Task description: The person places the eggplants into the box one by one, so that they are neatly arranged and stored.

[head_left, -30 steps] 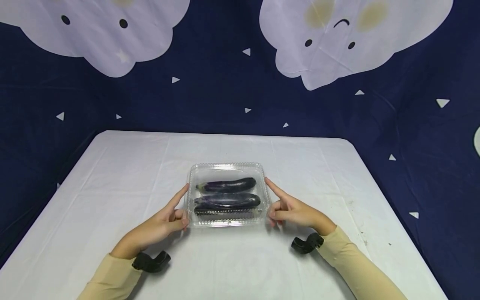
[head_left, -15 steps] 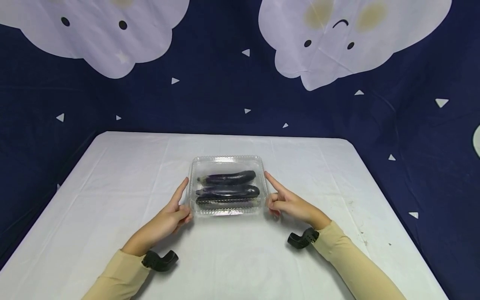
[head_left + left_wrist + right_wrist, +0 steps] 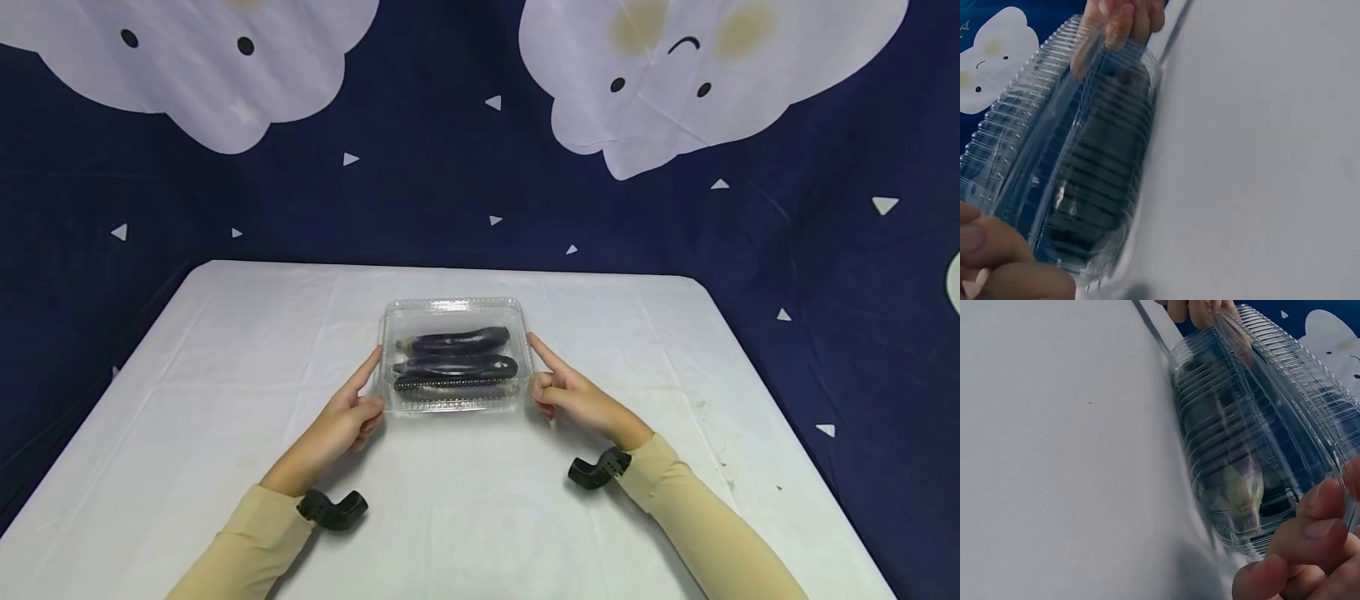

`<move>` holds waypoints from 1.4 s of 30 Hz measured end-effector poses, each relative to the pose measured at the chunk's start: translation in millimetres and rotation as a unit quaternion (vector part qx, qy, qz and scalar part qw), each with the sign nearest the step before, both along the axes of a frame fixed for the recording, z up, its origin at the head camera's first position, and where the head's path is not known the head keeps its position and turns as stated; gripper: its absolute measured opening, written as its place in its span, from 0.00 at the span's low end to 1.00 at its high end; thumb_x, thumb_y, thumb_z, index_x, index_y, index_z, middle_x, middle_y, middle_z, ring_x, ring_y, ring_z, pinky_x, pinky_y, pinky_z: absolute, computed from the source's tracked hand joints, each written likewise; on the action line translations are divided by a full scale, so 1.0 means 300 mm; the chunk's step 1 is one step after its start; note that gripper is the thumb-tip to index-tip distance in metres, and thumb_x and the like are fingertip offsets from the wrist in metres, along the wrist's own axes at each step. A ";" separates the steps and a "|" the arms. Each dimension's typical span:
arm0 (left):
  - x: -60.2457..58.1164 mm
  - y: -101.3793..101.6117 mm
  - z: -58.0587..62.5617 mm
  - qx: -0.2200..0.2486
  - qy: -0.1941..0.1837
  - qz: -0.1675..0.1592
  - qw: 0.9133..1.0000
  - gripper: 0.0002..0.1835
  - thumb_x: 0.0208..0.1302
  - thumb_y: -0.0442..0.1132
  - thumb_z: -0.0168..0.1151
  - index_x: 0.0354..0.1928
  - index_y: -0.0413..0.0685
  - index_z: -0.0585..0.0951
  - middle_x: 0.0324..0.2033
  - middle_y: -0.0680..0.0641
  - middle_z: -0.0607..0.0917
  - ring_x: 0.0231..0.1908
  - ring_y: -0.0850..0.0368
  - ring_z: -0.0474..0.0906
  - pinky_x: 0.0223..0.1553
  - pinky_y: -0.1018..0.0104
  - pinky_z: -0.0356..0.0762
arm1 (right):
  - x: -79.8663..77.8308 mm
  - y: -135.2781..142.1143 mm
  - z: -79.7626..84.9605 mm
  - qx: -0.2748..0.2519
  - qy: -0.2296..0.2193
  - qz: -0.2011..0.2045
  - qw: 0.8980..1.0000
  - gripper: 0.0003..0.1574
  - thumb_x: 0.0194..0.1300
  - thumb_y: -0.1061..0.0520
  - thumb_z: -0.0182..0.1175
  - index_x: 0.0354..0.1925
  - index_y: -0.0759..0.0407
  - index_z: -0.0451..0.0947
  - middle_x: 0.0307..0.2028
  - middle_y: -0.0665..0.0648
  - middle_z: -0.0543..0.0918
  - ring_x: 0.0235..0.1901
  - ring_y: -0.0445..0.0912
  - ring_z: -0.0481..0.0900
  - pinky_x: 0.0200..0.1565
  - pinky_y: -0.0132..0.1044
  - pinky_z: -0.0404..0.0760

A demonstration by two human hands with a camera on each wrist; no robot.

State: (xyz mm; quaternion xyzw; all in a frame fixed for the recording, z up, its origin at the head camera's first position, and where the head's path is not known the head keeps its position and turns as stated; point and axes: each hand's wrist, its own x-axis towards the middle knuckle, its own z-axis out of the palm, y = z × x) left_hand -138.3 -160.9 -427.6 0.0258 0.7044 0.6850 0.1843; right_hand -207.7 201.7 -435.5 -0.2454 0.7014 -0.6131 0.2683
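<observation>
A clear plastic clamshell box stands on the white table. Through its lid show long dark purple eggplants, at least two, lying side by side; light glare and ridged plastic blur their front parts. My left hand holds the box's left side, its index finger stretched along the edge and the thumb near the front corner. On the opposite side my right hand holds it likewise, index finger extended, other fingers curled. Both wrist views show bent fingers close at the rim; the exact contact is partly hidden.
The white-covered table has creases and small dark marks on its right side. Behind it hangs a dark blue cloth printed with clouds and small white triangles. Each wrist wears a black camera mount.
The box with the eggplants has moved away from me, toward the back of the table. Both hands have travelled with it, staying at its sides.
</observation>
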 end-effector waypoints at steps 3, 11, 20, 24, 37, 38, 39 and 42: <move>-0.004 0.003 -0.002 0.007 -0.004 0.004 1.000 0.42 0.72 0.31 0.43 0.78 0.78 0.43 0.16 0.54 0.63 0.15 0.63 0.54 0.16 0.72 0.53 | -0.006 0.003 -0.003 -0.008 -0.002 -0.001 1.000 0.55 0.70 0.69 0.48 0.80 0.42 0.30 0.27 0.51 0.73 0.25 0.43 0.69 0.28 0.37 0.75; -0.009 0.006 -0.003 -0.004 -0.010 0.019 1.000 0.43 0.70 0.30 0.43 0.77 0.79 0.45 0.14 0.56 0.63 0.14 0.64 0.54 0.16 0.73 0.53 | -0.013 0.004 -0.003 -0.021 -0.015 0.012 1.000 0.55 0.70 0.70 0.47 0.80 0.40 0.30 0.27 0.50 0.71 0.24 0.45 0.67 0.29 0.37 0.73; -0.011 0.007 -0.002 -0.014 -0.009 0.016 1.000 0.42 0.72 0.30 0.43 0.77 0.80 0.44 0.14 0.55 0.65 0.14 0.64 0.55 0.15 0.73 0.54 | -0.012 0.006 0.003 -0.002 -0.014 0.019 1.000 0.55 0.71 0.68 0.47 0.80 0.40 0.29 0.28 0.50 0.69 0.26 0.47 0.66 0.32 0.38 0.74; -0.008 0.012 -0.003 -0.006 -0.014 0.024 1.000 0.43 0.72 0.30 0.43 0.76 0.82 0.45 0.15 0.55 0.65 0.14 0.64 0.55 0.15 0.72 0.53 | -0.013 0.004 0.009 0.016 -0.008 0.026 1.000 0.54 0.73 0.66 0.47 0.79 0.38 0.27 0.29 0.52 0.68 0.29 0.46 0.68 0.34 0.38 0.76; -0.002 0.037 -0.011 -0.006 -0.007 0.050 0.999 0.41 0.72 0.32 0.38 0.76 0.85 0.45 0.15 0.53 0.64 0.12 0.63 0.53 0.13 0.72 0.52 | -0.012 -0.002 -0.003 0.013 0.004 0.000 1.000 0.54 0.70 0.67 0.46 0.80 0.40 0.29 0.30 0.55 0.73 0.30 0.47 0.71 0.37 0.37 0.75; -0.002 0.036 -0.011 -0.014 -0.004 0.049 0.999 0.41 0.72 0.32 0.38 0.76 0.85 0.45 0.16 0.52 0.65 0.12 0.63 0.54 0.13 0.71 0.53 | -0.012 -0.002 -0.002 0.018 0.008 -0.005 1.000 0.54 0.70 0.67 0.46 0.80 0.39 0.30 0.29 0.54 0.73 0.30 0.47 0.71 0.37 0.37 0.75; -0.003 0.035 -0.010 -0.023 0.000 0.049 0.999 0.41 0.72 0.32 0.38 0.76 0.84 0.45 0.17 0.52 0.67 0.12 0.63 0.54 0.13 0.71 0.54 | -0.012 -0.004 0.000 0.026 0.011 -0.010 1.000 0.54 0.69 0.67 0.46 0.80 0.39 0.30 0.29 0.54 0.73 0.30 0.47 0.70 0.37 0.37 0.75; -0.005 0.034 -0.005 -0.063 0.020 0.044 0.997 0.40 0.72 0.33 0.38 0.77 0.81 0.43 0.19 0.49 0.70 0.16 0.60 0.59 0.18 0.70 0.59 | -0.011 -0.011 0.010 0.061 0.030 -0.026 0.997 0.54 0.67 0.66 0.45 0.80 0.37 0.32 0.27 0.58 0.72 0.29 0.51 0.71 0.36 0.37 0.74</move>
